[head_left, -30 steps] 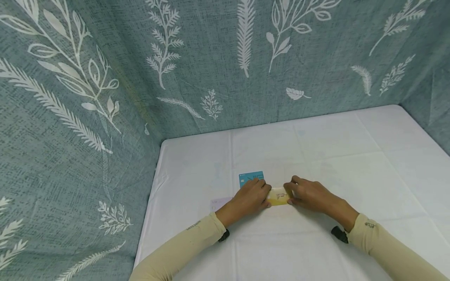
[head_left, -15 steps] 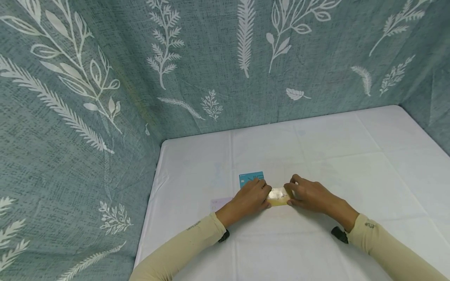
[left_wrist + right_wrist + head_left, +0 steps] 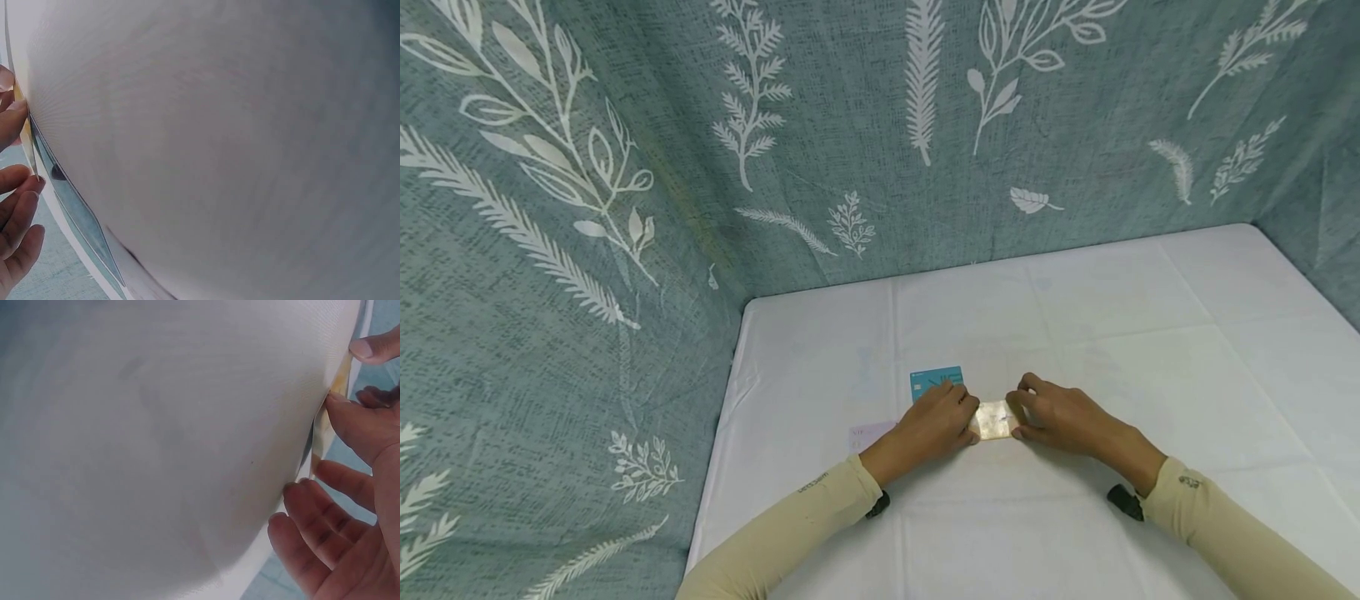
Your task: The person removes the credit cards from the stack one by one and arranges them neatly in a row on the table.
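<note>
Between the two hands a small yellow card (image 3: 995,421) lies low over the white table, its face bright with glare. My left hand (image 3: 934,423) pinches its left edge, thumb at the near corner and fingers at the far one. On the opposite edge my right hand (image 3: 1063,418) grips it the same way. The right wrist view catches the yellow card (image 3: 322,440) edge-on between thumb and index finger. Just beyond the left hand lies a blue card (image 3: 936,378) with a chip, partly covered by the fingers. A pale lilac card (image 3: 869,435) marked VIP is half hidden by the left wrist.
A white cloth with fold creases covers the table (image 3: 1150,350). Green-grey curtains (image 3: 865,108) with white leaf prints stand behind it and at both sides. Dark wrist cameras (image 3: 1125,502) sit under the cream sleeves (image 3: 1232,533).
Glare has spread across the yellow card's face, washing out its print, as its tilt shifts slightly. Both hands keep their grip and place; the blue and lilac cards have not moved.
</note>
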Demonstrator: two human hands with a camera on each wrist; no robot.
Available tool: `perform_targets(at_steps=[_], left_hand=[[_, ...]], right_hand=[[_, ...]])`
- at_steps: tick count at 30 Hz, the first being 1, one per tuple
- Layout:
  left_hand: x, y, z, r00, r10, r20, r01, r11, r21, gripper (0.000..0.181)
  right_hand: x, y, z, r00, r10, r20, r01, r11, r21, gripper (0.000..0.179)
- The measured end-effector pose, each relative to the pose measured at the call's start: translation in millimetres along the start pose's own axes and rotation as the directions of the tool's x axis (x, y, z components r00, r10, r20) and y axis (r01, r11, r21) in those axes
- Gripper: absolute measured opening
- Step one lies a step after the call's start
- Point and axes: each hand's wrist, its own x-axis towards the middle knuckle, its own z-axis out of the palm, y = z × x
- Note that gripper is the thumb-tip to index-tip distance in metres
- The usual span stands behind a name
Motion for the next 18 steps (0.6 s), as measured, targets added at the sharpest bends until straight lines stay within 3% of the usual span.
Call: perform_targets(at_steps=[7,18], left_hand=[[-0.6,-0.3,0.6,1.0,0.003,-0.018,-0.003,1.0,-0.002,0.034],[1.4,0.6,-1.5,0.998,-0.024,0.065,0.024,1.0,-0.014,0.032]], right_hand=[[0.0,0.1,0.2,1.0,-0.022,-0.008,0.022,1.0,-0.005,0.042],[0.9,1.8,2.3,0.999,-0.036,0.003,0.036,0.999,-0.005,0.043]])
